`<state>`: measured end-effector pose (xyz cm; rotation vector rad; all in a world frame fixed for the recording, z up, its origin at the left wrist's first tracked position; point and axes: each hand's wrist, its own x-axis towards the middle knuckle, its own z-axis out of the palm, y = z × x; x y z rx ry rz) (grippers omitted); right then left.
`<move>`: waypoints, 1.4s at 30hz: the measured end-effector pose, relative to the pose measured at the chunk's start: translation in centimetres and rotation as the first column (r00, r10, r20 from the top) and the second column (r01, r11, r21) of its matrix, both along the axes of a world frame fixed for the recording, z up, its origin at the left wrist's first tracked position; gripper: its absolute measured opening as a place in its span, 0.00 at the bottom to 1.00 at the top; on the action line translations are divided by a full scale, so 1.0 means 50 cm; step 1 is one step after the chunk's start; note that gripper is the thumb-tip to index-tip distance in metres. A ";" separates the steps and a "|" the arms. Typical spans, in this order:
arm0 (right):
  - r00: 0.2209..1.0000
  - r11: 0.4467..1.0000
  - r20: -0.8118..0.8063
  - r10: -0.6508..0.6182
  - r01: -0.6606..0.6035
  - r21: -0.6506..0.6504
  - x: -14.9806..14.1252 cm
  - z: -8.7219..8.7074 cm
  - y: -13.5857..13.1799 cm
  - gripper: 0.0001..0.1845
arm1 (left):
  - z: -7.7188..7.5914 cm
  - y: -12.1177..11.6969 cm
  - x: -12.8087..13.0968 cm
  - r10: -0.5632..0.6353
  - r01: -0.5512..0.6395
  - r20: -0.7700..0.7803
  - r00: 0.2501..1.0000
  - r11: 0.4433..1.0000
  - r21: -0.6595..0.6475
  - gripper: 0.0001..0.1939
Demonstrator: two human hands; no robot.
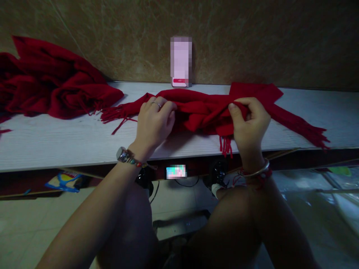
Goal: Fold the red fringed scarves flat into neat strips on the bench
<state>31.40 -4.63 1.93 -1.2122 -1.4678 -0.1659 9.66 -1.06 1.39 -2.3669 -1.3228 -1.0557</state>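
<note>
A red scarf (pixel 196 112) with fringed ends lies bunched along the white tabletop in front of me. Near its left part, my left hand (pixel 155 119) is closed with the fingers curled into the cloth. My right hand (pixel 249 121) pinches a fold of the same scarf between thumb and fingers, lifting it slightly. Between the hands the cloth sags in loose folds. One fringe hangs over the front of the table below my right hand. To the right, a flat red fringed piece (pixel 297 125) stretches away; whether it belongs to the same scarf I cannot tell.
A heap of red fringed cloth (pixel 56 86) lies at the left on the white table (pixel 70 142). A phone (pixel 181 61) leans against the brown wall (pixel 126 37). Under the table edge are a lit screen (pixel 176 172), a blue-and-yellow packet (pixel 66 182) and cables.
</note>
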 end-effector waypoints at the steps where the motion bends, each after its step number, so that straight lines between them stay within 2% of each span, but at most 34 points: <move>1: 0.999 1.000 -0.032 -0.017 0.018 0.001 0.007 0.000 0.003 0.07 | 0.006 0.000 -0.008 0.015 -0.015 0.041 0.999 1.000 0.000 0.06; 4: 0.982 0.998 -0.184 -0.037 0.044 0.034 0.034 -0.003 0.020 0.07 | 0.025 0.001 -0.036 0.097 -0.105 0.183 0.978 0.994 0.032 0.04; 7: 0.936 0.998 -0.353 0.020 0.005 0.070 0.065 -0.015 0.044 0.09 | 0.032 0.009 -0.056 0.179 -0.208 0.308 0.934 0.976 0.063 0.05; 10: 0.915 0.997 -0.397 0.067 -0.077 -0.008 0.083 -0.036 0.066 0.11 | 0.022 0.018 -0.057 0.200 -0.219 0.324 0.925 0.976 0.023 0.06; 13: 0.955 0.996 -0.298 -0.001 -0.026 -0.085 0.085 -0.056 0.077 0.10 | 0.009 0.019 -0.046 0.154 -0.152 0.244 0.957 0.988 -0.031 0.08; 17: 0.988 0.992 -0.090 -0.123 0.120 -0.042 0.080 -0.063 0.072 0.11 | 0.012 0.002 -0.035 -0.010 0.014 0.128 0.992 0.999 -0.032 0.13; 20: 0.986 0.986 0.001 -0.165 0.165 -0.018 0.075 -0.058 0.063 0.10 | 0.023 -0.010 -0.030 -0.164 0.162 -0.012 0.986 0.981 -0.109 0.13; 22: 0.986 0.986 0.029 -0.166 0.167 -0.027 0.072 -0.055 0.059 0.08 | 0.025 -0.012 -0.028 -0.234 0.216 -0.090 0.968 0.961 -0.174 0.13; 25: 0.988 0.988 0.061 -0.139 0.143 -0.057 0.067 -0.052 0.054 0.05 | 0.023 -0.009 -0.028 -0.272 0.240 -0.129 0.954 0.945 -0.220 0.15; 31: 0.987 0.985 0.092 -0.132 0.141 -0.096 0.060 -0.046 0.049 0.02 | 0.029 -0.010 -0.037 -0.331 0.306 -0.090 0.939 0.927 -0.217 0.18; 34: 0.987 0.986 0.096 -0.129 0.138 -0.097 0.059 -0.045 0.049 0.02 | 0.031 -0.013 -0.035 -0.366 0.332 -0.128 0.922 0.915 -0.227 0.19; 38: 0.983 0.986 0.113 -0.142 0.150 -0.072 0.061 -0.046 0.049 0.03 | 0.025 -0.008 -0.028 -0.345 0.296 -0.195 0.918 0.924 -0.240 0.12; 42: 0.977 0.990 0.165 -0.133 0.139 -0.025 0.058 -0.035 0.040 0.09 | 0.021 -0.003 -0.028 -0.276 0.241 -0.174 0.945 0.950 -0.198 0.11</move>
